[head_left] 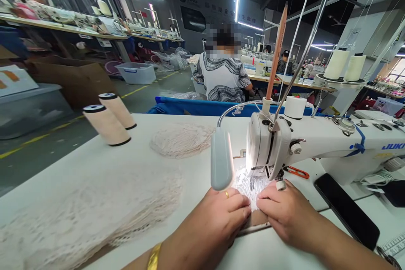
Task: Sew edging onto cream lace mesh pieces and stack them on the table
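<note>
Under the presser foot of a white sewing machine (257, 143) lies a small piece of white lace (253, 194), brightly lit by a grey lamp (220, 160). My left hand (218, 215) is closed on its left edge, fingers bent and pressed together. From the right side, my right hand (287, 215) pinches the lace with thumb and fingers, close below the needle. The fingertips partly hide the lace. A large stack of cream lace (104, 211) spreads over the table to the left, with a smaller lace pile (182, 139) behind it.
Two cream thread cones (107, 126) stand at the table's left edge. Right of my hands lie a black phone (346, 209), an orange cutter (296, 172) and a ruler (395, 238). Beyond the blue cloth (193, 107) sits a person (223, 71) with their back to me.
</note>
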`<state>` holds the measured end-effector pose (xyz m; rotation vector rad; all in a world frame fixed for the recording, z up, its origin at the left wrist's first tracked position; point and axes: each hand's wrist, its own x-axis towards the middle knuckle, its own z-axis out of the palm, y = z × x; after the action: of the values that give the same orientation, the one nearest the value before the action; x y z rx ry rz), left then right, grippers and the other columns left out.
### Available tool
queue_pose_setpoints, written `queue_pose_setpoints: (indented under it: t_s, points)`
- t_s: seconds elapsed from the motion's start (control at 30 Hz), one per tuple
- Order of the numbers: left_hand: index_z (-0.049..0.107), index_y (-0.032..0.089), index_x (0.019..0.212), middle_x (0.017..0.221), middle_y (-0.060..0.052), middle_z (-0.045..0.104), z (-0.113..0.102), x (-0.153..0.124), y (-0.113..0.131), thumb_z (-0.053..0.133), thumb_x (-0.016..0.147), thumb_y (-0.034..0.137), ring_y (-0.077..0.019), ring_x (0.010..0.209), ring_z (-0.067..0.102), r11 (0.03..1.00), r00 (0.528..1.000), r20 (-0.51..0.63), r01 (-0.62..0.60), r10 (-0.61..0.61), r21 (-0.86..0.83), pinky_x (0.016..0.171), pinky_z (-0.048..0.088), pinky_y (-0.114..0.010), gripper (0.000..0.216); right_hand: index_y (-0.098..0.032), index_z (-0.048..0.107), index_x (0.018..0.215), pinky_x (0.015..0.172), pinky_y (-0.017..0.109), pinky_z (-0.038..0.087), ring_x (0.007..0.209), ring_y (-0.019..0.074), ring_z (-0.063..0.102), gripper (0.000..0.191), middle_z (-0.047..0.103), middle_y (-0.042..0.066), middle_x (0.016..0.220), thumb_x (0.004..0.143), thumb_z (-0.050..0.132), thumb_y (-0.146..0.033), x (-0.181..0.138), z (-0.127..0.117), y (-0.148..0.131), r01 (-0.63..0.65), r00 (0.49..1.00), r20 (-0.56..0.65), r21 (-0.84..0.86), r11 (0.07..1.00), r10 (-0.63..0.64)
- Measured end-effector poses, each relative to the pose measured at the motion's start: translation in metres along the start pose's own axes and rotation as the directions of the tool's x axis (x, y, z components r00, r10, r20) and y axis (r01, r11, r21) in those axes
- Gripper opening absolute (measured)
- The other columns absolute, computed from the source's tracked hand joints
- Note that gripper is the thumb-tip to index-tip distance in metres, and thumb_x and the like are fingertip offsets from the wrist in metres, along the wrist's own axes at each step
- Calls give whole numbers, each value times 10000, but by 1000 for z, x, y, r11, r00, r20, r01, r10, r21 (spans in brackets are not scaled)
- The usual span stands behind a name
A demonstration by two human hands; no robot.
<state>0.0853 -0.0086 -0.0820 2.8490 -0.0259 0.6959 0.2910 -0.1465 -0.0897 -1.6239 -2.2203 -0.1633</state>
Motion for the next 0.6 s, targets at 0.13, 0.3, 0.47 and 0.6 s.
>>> queue_pose_setpoints:
  t_s: [0.13,0.3,0.47,0.6]
  points:
    - [698,214,885,934,-22,788,0,6,-4,482,968,-24,-219,815,687,1000,999,-32,6,-6,14,762,466,-383,332,-200,680,1009,827,389,473,930,263,612,254,773,64,1063,901,580,6,2,2,1,-29,999,-39,9,1000,29]
    - [741,207,953,974,-41,803,-1,12,-11,467,981,4,-223,830,726,999,997,-69,-19,22,46,810,518,-402,342,-201,698,991,794,364,494,907,254,601,280,780,59,1108,865,579,18,4,4,2,-102,993,-53,6,995,103]
    - [764,227,976,941,-47,790,2,14,-18,452,1053,96,-222,851,725,999,994,-107,11,-5,52,850,563,-380,347,-168,739,1204,893,393,563,1042,289,644,433,770,114,1278,846,577,12,8,4,5,-160,985,-66,-26,987,158]
    - [784,222,1016,980,-65,792,4,15,-20,472,1059,153,-248,893,733,997,992,-104,73,-71,19,873,590,-398,322,-146,750,1263,935,431,594,1116,322,662,480,754,147,1334,840,581,7,11,5,7,-184,981,-64,-24,983,182]
